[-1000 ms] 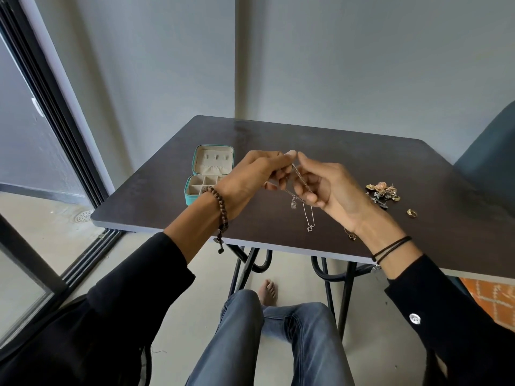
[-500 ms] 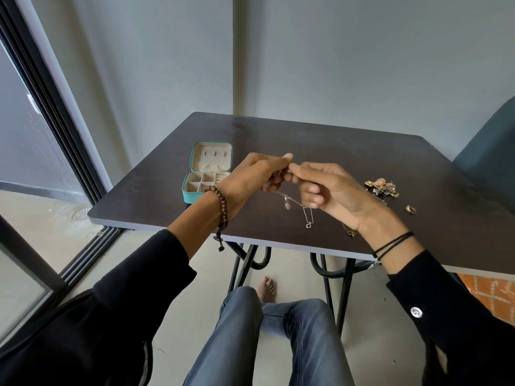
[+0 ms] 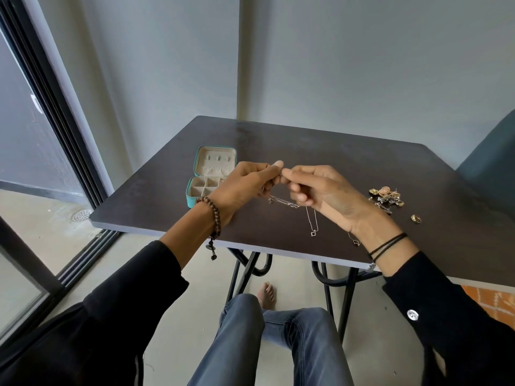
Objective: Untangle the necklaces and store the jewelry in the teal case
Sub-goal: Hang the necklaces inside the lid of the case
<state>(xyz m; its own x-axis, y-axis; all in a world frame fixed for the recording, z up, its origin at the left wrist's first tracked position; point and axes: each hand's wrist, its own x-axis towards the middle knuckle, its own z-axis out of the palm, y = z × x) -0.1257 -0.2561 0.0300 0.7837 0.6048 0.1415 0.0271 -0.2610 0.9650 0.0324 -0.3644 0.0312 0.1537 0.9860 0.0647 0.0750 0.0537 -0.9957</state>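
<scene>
Pinching the necklaces (image 3: 287,204), left hand (image 3: 245,188) and right hand (image 3: 326,193) now meet fingertip to fingertip, closer than before; these hang still tangled beneath them, teal case (image 3: 190,197) beyond the left hand.

Walls: plain grey-blue wall (image 3: 362,65) fills the upper frame, evenly lit.
Door: black-framed glass door (image 3: 25,140) down the left edge.
Table: my dark tabletop (image 3: 320,151) at centre, black metal legs (image 3: 347,302).
Floor: pale concrete floor (image 3: 206,302); drain (image 3: 82,215) at left, orange rug (image 3: 496,298) lower right.
Chair: teal chair (image 3: 493,162) at right edge.
</scene>
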